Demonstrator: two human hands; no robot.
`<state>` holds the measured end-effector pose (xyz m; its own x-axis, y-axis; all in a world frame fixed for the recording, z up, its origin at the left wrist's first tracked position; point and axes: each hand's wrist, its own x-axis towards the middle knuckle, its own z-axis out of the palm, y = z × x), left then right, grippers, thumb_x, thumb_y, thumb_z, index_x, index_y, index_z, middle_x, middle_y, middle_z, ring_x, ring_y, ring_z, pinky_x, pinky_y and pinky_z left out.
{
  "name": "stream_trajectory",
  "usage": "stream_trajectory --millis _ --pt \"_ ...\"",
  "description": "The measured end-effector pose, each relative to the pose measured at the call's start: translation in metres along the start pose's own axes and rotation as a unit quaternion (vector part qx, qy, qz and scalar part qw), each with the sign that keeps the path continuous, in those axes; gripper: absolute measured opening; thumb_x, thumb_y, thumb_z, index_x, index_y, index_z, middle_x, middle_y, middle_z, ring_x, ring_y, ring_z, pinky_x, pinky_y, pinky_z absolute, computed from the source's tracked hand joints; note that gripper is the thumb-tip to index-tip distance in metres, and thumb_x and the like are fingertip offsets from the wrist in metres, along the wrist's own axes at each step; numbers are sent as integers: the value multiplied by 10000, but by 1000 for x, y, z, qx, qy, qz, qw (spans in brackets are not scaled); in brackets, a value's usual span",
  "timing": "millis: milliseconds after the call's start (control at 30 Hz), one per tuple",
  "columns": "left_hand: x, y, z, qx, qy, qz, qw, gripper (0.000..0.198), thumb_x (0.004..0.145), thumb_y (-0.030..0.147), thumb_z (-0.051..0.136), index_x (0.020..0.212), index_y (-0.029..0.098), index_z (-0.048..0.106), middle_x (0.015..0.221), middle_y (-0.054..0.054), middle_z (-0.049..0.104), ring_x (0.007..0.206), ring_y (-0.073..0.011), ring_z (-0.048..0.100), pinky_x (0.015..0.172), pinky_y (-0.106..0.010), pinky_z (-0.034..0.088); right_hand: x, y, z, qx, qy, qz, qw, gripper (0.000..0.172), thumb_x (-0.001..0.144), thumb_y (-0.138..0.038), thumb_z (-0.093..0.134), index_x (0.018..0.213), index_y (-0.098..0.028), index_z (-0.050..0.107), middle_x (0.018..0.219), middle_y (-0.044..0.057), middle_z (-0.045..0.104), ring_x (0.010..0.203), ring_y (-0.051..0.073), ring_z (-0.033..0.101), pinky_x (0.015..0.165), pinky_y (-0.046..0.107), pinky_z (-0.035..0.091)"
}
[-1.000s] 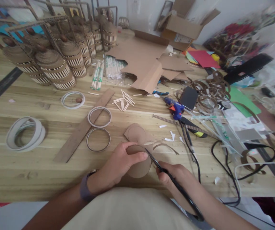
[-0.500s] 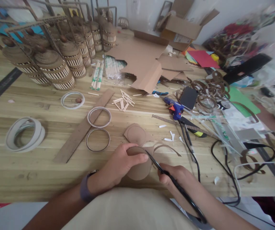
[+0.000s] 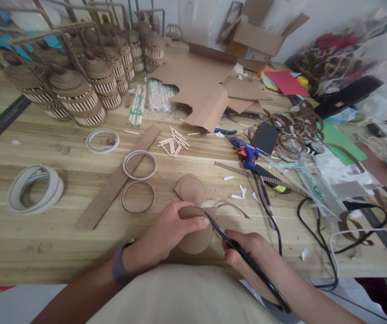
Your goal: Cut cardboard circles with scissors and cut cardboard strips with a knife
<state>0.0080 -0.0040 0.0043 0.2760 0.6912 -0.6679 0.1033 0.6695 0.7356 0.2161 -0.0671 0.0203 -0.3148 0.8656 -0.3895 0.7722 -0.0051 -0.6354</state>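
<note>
My left hand (image 3: 169, 231) pinches a round cardboard disc (image 3: 196, 242) between thumb and fingers, just above the table's near edge. My right hand (image 3: 249, 247) grips black scissors (image 3: 252, 265), their blades pointing up and left to the disc's upper right rim. The blades look closed or nearly so along that rim. From the cut edge a thin curved cardboard strip (image 3: 236, 206) trails to the right. Just beyond my left hand lies another cardboard piece with a circle drawn on it (image 3: 191, 189).
Two thin rings (image 3: 138, 196) and a long cardboard strip (image 3: 112, 189) lie to the left, near stacked tape rolls (image 3: 33, 191). A blue glue gun (image 3: 246, 155) with its cable stands right of centre. Several lantern-like cardboard models (image 3: 82, 103) fill the back left; cardboard scraps (image 3: 200, 85) lie behind.
The curved strip's free end has shifted slightly left. My hands, the disc and the scissors have stayed almost in place.
</note>
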Motion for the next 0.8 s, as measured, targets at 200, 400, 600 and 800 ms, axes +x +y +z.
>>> stream_trajectory --millis 200,400,600,800 --pt "-3 4 0 11 -30 21 999 455 631 440 815 1007 201 718 1003 -42 757 1000 -291 669 813 -349 502 2 -1 -3 0 -3 9 1000 715 889 -858 135 688 -231 415 569 -22 463 505 135 419 501 267 264" --pt "-1 4 -1 12 -11 6 1000 560 597 460 833 1073 206 686 1094 -62 743 1071 -308 653 871 -364 494 6 -1 -4 -6 -7 -1 1000 711 887 -855 114 685 -233 395 565 -28 425 502 132 371 492 272 242" --pt "-1 2 -1 8 -8 -7 1000 617 587 459 849 1114 199 662 1181 -89 721 1124 -325 641 909 -379 486 4 0 -5 -8 -15 -6 1000 710 890 -849 102 675 -231 377 576 -23 437 510 133 403 500 269 258" --pt "-1 1 -1 17 0 -12 1000 628 587 460 861 1125 203 665 1201 -87 718 1150 -329 631 911 -366 482 3 1 -6 -9 -17 -3 1000 710 899 -843 126 670 -229 398 561 -28 430 498 133 407 493 269 253"
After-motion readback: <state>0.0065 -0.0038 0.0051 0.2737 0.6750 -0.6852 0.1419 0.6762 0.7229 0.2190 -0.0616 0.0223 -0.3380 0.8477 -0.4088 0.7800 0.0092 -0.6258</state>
